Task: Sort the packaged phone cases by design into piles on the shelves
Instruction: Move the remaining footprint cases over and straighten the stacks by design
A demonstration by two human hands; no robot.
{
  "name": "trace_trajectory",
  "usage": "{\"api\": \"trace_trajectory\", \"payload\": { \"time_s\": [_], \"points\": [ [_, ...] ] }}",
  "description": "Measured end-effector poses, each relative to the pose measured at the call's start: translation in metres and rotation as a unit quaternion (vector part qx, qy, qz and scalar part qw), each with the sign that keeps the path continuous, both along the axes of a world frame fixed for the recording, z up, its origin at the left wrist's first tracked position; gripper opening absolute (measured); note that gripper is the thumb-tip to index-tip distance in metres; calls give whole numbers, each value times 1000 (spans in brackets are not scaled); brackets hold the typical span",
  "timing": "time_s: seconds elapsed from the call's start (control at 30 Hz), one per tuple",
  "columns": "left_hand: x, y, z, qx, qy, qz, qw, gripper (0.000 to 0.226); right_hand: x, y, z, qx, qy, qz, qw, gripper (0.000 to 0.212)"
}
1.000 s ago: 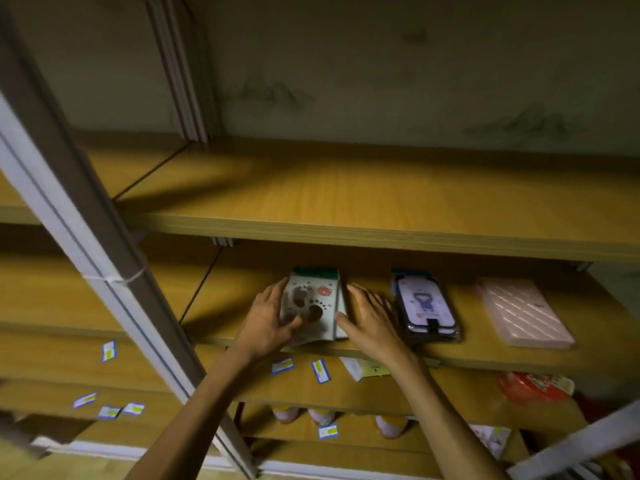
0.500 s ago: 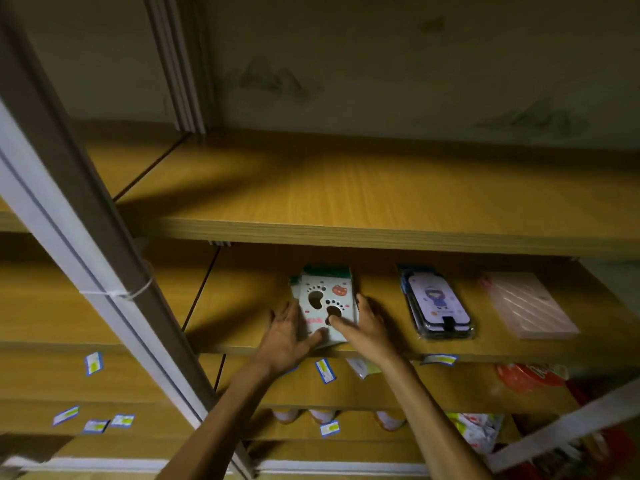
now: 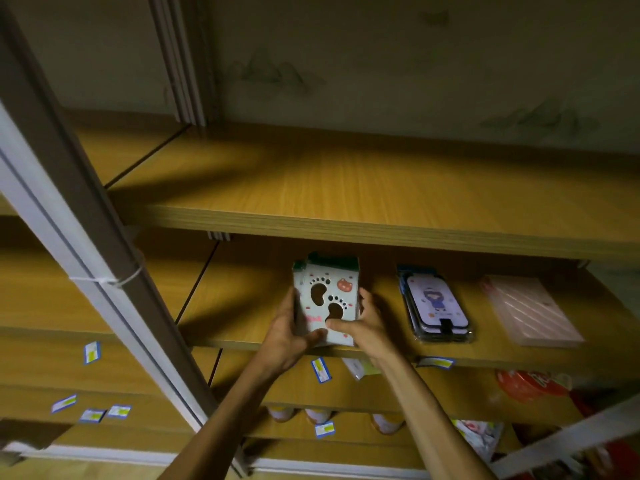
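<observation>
A small pile of white packaged cases with black footprint cut-outs lies on the second wooden shelf. My left hand presses its left side and my right hand its right side, thumbs over the front edge. To the right sits a pile of clear-packed cases with a cartoon girl. Further right lies a pink striped case pack. Both hands grip the footprint pile.
The top shelf above is bare wood. A grey metal upright slants down the left side. Blue-and-yellow price tags dot the shelf edges. Lower shelves hold red packets and small bottles.
Both hands have closed in on the footprint pile from its sides and squared it up. My view has shifted slightly, so the shelves sit lower and more to the right.
</observation>
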State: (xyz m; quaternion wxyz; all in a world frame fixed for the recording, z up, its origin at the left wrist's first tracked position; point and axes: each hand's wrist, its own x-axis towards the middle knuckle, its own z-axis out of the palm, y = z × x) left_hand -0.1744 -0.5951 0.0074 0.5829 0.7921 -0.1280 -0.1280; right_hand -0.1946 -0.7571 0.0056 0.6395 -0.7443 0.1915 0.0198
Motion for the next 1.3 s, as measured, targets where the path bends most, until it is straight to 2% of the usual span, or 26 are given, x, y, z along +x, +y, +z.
{"api": "trace_trajectory", "payload": {
  "time_s": [0.1, 0.17, 0.27, 0.33, 0.47, 0.57, 0.7, 0.93, 1.1, 1.3],
  "points": [
    [3, -3, 0, -51, 23, 12, 998, 87, -5, 0, -3, 16, -20, 1, 1000, 78],
    [8, -1, -4, -62, 46, 8, 997, 81, -7, 2, -8, 24, -20, -5, 1000, 74],
    [8, 2, -2, -77, 59, -27, 995, 64, -10, 6, -11, 15, -23, 16, 1000, 86],
    [5, 2, -2, -81, 31, -37, 996, 67, -14, 10, -7, 4, -30, 22, 999, 95],
    [-1, 3, 3, -91, -63, -27, 994, 90, -15, 20, 2, -31, -60, 16, 998, 95],
    [2, 3, 3, -51, -129, 12, 990, 102, -14, 28, 8, -81, -65, 9, 995, 95],
    [7, 9, -14, -23, -183, 38, 982, 107, -8, 24, -12, -119, -71, -40, 990, 95],
    [4, 3, -20, -62, -144, 12, 988, 92, -11, 26, -9, -96, -50, -6, 994, 109],
    [0, 0, -18, -84, -127, 5, 988, 95, -12, 25, -12, -123, -54, -6, 991, 105],
    [-3, 2, -22, -61, -148, 27, 987, 102, -15, 20, -9, -123, -64, -18, 990, 102]
  ]
}}
